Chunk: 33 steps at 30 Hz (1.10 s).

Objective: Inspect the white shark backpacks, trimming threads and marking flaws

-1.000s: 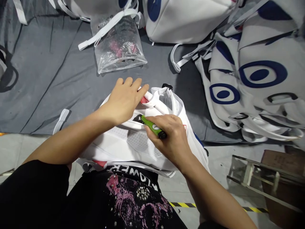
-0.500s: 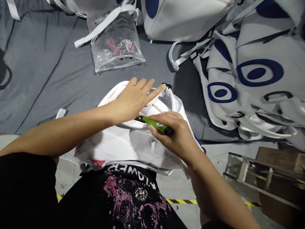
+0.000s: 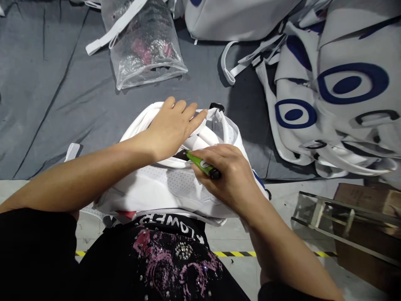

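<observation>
A white backpack (image 3: pixel 150 190) lies on its side at the table's front edge, against my black top. My left hand (image 3: pixel 172 129) rests flat on its white straps, palm down with the fingers spread. In my right hand (image 3: pixel 227 173) is a green pen-shaped tool with a black end (image 3: pixel 202 164), gripped between thumb and fingers. Its thin tip points left toward a dark spot between the straps, close to my left wrist; I cannot tell whether it touches. A black buckle (image 3: pixel 217 107) sits at the backpack's far corner.
Several white bags with blue oval marks (image 3: pixel 296 113) are piled at the right. A clear plastic bag with pink pieces (image 3: pixel 147 54) and another white bag (image 3: pixel 238 21) lie at the back. A metal frame (image 3: pixel 319 213) and cardboard box (image 3: pixel 360 196) stand at lower right.
The view has shifted slightly. Both hands keep nearly the same place on the backpack, and the green tool stays in my right hand, its tip at the same spot.
</observation>
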Tool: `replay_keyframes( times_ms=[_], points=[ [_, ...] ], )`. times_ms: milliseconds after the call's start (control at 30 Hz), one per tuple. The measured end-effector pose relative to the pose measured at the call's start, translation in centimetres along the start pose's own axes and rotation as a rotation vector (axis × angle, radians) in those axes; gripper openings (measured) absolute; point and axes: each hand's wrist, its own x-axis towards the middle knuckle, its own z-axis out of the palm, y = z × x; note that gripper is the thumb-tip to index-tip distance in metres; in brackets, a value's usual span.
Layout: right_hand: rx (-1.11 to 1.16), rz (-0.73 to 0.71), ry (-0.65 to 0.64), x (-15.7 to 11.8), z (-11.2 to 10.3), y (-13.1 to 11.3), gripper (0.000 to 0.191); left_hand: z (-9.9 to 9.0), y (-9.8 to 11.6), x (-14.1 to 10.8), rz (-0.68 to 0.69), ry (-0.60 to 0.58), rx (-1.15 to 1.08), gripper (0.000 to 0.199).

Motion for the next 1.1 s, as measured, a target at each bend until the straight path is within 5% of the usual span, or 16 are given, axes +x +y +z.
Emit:
replay_keyframes(
  times_ms=[700,1100],
  points=[
    [0.099,0.039,0.055,0.2,1.4,0.1,0.015,0.3,-0.6,-0.1,0.038,0.056,-0.014,0.068],
    [0.035,0.138,0.114,0.0,1.7,-1.0,0.018,-0.7,-1.9,-0.8,0.049,0.004,-0.045,0.087]
  ],
)
